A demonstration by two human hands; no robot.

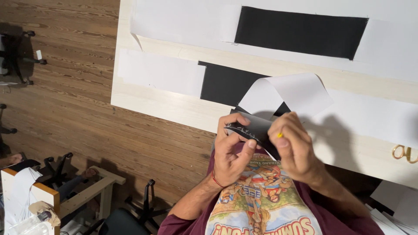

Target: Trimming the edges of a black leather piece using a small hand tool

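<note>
Held close under the camera, above a printed shirt front, a small black piece of fabric is gripped between both hands. It is pinched by the left hand, whose fingers are clenched on its lower edge, with a red band seen at the wrist. Pale chalk-like marks are seen along the dark surface near its left end. The right hand is closed on the piece's right end, and a small yellow object is nipped between its fingertips; its kind cannot be told. Just beyond the hands, a white paper strip is curled up over a black cloth panel laid on the pale wooden tabletop. A longer black rectangle is laid on white sheeting further back. Gold scissor handles are seen at the right edge. No containers can be made out on the tabletop.
</note>
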